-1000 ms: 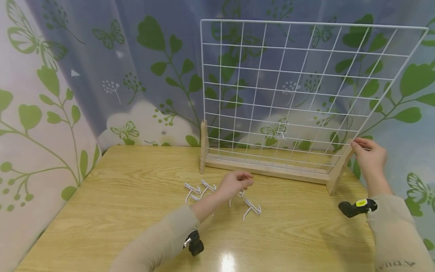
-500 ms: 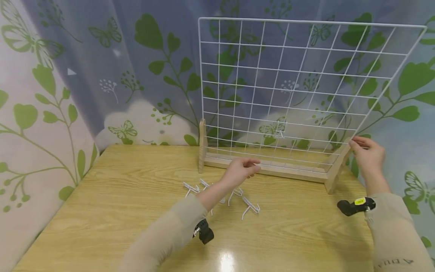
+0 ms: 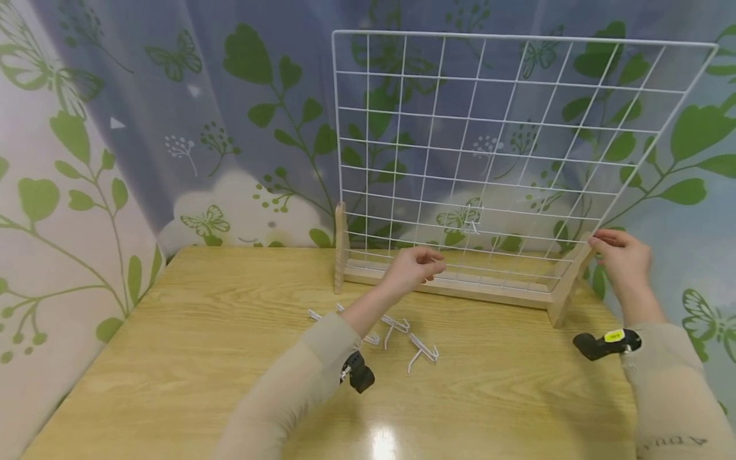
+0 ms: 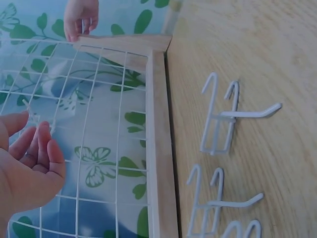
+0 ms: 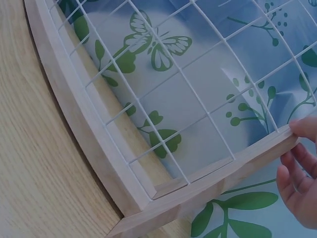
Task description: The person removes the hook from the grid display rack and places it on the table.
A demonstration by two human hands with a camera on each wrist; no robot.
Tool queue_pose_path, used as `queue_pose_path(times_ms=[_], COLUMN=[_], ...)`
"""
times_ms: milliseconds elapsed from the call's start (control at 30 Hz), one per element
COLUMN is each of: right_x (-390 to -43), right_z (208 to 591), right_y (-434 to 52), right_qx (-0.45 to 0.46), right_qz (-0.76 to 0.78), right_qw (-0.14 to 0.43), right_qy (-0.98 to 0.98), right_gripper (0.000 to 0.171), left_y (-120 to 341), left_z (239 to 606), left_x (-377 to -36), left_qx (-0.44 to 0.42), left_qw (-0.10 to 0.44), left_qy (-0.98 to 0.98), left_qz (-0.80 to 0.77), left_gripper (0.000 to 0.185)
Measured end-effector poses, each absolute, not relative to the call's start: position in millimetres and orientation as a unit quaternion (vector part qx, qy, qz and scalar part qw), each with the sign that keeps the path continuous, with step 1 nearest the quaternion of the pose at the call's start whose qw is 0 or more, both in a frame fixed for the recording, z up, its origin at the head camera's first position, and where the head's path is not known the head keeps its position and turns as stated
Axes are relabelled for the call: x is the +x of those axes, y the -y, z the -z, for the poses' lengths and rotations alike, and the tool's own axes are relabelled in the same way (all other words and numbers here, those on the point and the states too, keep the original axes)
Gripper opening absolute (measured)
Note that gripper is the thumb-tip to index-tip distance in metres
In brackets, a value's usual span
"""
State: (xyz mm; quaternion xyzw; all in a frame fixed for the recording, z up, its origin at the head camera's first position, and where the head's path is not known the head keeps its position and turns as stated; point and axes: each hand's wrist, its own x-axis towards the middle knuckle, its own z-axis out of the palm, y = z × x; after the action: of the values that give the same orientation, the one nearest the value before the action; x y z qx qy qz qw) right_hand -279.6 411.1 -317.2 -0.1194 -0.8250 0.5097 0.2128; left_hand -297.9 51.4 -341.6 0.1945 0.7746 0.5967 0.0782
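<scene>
My left hand (image 3: 411, 268) hovers before the lower part of a white wire grid panel (image 3: 517, 38), holding nothing. Its fingers are loosely bent, with a gap to the thumb in the left wrist view. The panel stands in a wooden stand (image 3: 489, 293), and one white hook (image 3: 473, 225) hangs on its lower wires, right of the left hand. My right hand (image 3: 627, 262) pinches the top of the stand's right upright (image 5: 270, 151), thumb on one side and fingers on the other. Several white wire hooks (image 4: 252, 114) lie on the table, some hidden behind the left forearm in the head view.
The wooden table (image 3: 172, 358) reaches back to a patterned curtain (image 3: 259, 128) close behind the panel. A small black device (image 3: 359, 374) is strapped to the left wrist and another black device (image 3: 606, 345) to the right.
My left hand has moved up and right, from above the loose hooks to in front of the panel. The right hand has kept its hold on the upright.
</scene>
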Motion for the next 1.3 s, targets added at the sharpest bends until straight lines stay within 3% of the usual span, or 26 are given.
queue_pose_path(times_ms=[1300], right_x=[-282.8], right_z=[320.6], right_y=[-409.2], right_qx=[-0.14], right_qz=[-0.535], right_qw=[0.226], right_qy=[0.802], right_gripper=[0.007], left_y=[-105.6], left_z=[308.7], left_x=[-332.6], left_qx=[0.175], left_qw=[-0.009], left_qy=[-0.78], left_qz=[-0.6], left_gripper=[0.026])
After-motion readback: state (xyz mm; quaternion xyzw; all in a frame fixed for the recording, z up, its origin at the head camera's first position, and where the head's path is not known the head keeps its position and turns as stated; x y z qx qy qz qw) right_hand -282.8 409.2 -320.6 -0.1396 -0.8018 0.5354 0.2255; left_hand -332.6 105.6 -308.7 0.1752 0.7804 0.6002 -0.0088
